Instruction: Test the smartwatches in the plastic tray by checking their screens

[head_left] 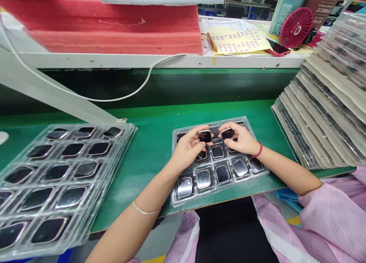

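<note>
Between the thumb and fingers of my left hand [187, 148] is a smartwatch body [204, 136], its dark screen facing me. My right hand [241, 139] pinches a second smartwatch body [227, 133], held a little to the right of the first. Both are raised above a clear plastic tray [178, 200] on the green bench. Square watch bodies with dark glossy faces sit in the tray's pockets, such as a front-row watch [203, 178]. My hands hide part of the tray's back rows.
At the left lies a stack of clear trays [114, 175] holding more watches. A tall, leaning stack of filled trays [323, 114] stands at the right. Above the bench, a shelf carries red foam [120, 26], papers [240, 39] and a pink fan [296, 27]. A white cable [114, 100] hangs below it.
</note>
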Available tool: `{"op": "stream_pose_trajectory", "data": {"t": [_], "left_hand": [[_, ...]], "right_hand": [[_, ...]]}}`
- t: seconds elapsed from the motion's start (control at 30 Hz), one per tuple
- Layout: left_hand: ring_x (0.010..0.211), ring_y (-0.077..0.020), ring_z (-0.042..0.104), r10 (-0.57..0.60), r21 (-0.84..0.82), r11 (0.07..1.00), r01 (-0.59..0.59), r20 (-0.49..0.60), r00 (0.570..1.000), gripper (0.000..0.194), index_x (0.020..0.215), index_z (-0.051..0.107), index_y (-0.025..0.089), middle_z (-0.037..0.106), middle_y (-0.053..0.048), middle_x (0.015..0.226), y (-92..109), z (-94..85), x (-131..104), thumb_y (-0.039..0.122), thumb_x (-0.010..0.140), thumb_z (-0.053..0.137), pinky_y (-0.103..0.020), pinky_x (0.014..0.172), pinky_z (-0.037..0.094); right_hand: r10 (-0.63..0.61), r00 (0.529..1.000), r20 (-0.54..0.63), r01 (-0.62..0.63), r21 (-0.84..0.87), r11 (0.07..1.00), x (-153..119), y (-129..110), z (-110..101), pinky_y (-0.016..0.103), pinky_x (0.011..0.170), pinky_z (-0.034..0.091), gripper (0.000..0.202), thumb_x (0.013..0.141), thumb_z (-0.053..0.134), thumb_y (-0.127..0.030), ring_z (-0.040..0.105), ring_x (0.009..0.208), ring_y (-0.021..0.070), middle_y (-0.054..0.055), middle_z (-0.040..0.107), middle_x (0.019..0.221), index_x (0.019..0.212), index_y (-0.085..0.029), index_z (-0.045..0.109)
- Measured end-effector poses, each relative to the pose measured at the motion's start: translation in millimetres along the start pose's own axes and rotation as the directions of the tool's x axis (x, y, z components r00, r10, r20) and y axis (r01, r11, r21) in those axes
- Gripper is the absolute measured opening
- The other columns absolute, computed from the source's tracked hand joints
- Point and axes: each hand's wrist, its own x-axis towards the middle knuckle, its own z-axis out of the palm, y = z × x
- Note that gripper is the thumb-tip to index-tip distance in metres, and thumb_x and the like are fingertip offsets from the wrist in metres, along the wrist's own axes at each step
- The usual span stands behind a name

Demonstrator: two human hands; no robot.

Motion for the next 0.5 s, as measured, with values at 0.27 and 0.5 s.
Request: {"op": "stream_pose_trajectory", "data": {"t": [0.27, 0.5], "left_hand": [[0.046, -0.0062, 0.06, -0.053, -0.433, 0.888, 0.158, 0.245, 0.968, 0.058, 0.12, 0.058, 0.019, 0.071, -0.003, 0.083, 13.2, -5.3, -3.2, 0.029, 0.069, 0.083, -0.012, 0.04, 0.042], [0.039, -0.0125, 0.059, 0.182, -0.509, 0.75, 0.422, 0.772, 0.609, 0.065, 0.115, 0.066, 0.013, 0.067, -0.002, 0.063, 88.4, 24.1, -54.4, 0.044, 0.062, 0.086, -0.018, 0.036, 0.047]], "right_hand": [[0.054, 0.998, -0.041, -0.051, 0.088, 0.995, -0.8, 7.4, 0.7, 0.025, 0.062, 0.053, 0.036, 0.075, 0.06, -0.016, 0.068, 0.088, 0.0191, 0.009, 0.069, 0.101, 0.111, -0.016, 0.056], [0.178, 0.983, -0.038, -0.164, 0.243, 0.956, -2.5, 16.4, -2.3, 0.03, 0.064, 0.057, 0.04, 0.083, 0.063, -0.025, 0.069, 0.08, 0.0177, 0.013, 0.069, 0.112, 0.122, -0.018, 0.056]]}}
